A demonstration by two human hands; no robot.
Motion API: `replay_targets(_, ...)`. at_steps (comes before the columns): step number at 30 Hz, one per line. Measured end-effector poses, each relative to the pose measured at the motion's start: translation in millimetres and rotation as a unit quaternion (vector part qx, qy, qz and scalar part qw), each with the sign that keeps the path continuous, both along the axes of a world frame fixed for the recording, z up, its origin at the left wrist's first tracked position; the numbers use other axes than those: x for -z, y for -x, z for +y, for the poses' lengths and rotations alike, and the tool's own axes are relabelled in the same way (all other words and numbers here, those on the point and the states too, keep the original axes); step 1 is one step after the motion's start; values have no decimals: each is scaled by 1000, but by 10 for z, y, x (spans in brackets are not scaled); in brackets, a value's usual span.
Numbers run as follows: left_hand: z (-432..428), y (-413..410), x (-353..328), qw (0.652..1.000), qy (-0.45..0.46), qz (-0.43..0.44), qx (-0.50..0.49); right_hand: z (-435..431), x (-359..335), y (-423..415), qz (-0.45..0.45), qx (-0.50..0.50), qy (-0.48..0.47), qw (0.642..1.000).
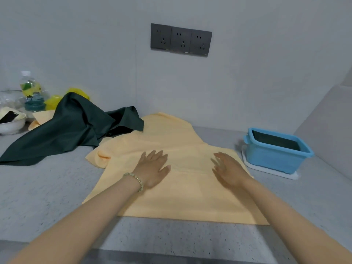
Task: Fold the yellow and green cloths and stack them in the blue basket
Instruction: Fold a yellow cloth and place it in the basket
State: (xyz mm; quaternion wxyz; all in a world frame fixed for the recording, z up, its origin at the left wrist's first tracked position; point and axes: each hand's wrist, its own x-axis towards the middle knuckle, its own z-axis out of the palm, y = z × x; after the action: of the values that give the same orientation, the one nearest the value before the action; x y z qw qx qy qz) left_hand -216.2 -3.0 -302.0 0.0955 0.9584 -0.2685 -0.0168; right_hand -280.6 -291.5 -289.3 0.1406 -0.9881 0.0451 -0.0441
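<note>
A pale yellow terry cloth [171,134] lies spread on the grey speckled stone counter [47,197], its near edge straight and its far part rumpled towards the wall. Both hands rest on it palms down with the fingers straight and slightly spread, gripping nothing: the left hand [152,168] (a pale beaded bracelet [135,180] on its wrist) near the cloth's middle, the right hand [228,170] towards its right edge and a little blurred. A dark green thin cloth [66,130] lies crumpled at the left, one corner overlapping the far left of the yellow cloth. The blue rectangular plastic basket [274,159] stands to the right, apart from the yellow cloth, on a flat white tray [270,170]; something dark green lies inside it. A clear plastic bottle [31,90] and a white bowl [11,124] stand at the far left.
</note>
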Motion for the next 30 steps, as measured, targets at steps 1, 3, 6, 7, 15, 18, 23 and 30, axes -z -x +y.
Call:
replay_targets(1, -30, -99, -23, 1000, -8, -5, 1, -26, -10, -77, 7, -6, 3, 1000)
replay_targets(3, -78, -330, -71, 1000, -22, -9, -5, -96, -27, -257, 24, -7, -4, 1000)
replay_targets(6, -106, -678, -83, 999, -18, 3, -34, -221, -59, -559, 36, 15, -29, 999)
replay_targets(7, -113, -784, -69, 999, -17, 6, -45, -264, -56, -669, 37, 20, -27, 999)
replay_targets(15, -126, -1389, -33, 999, -31, 2, -42, -445, 50, -1136, 54, 54, 10, 997)
replay_targets(18, -97, -1448, -30, 998, 5, -29, -57, -457, 35, -1100, -19, 56, 40, 997)
replay_targets(23, 31, -1260, -101, 987, 120, -104, -37, -385, -97, -814, -145, 35, -74, 986)
replay_targets(30, 498, -564, -374, 971, 157, -172, 48, -343, -234, -84, -256, 3, -146, 956)
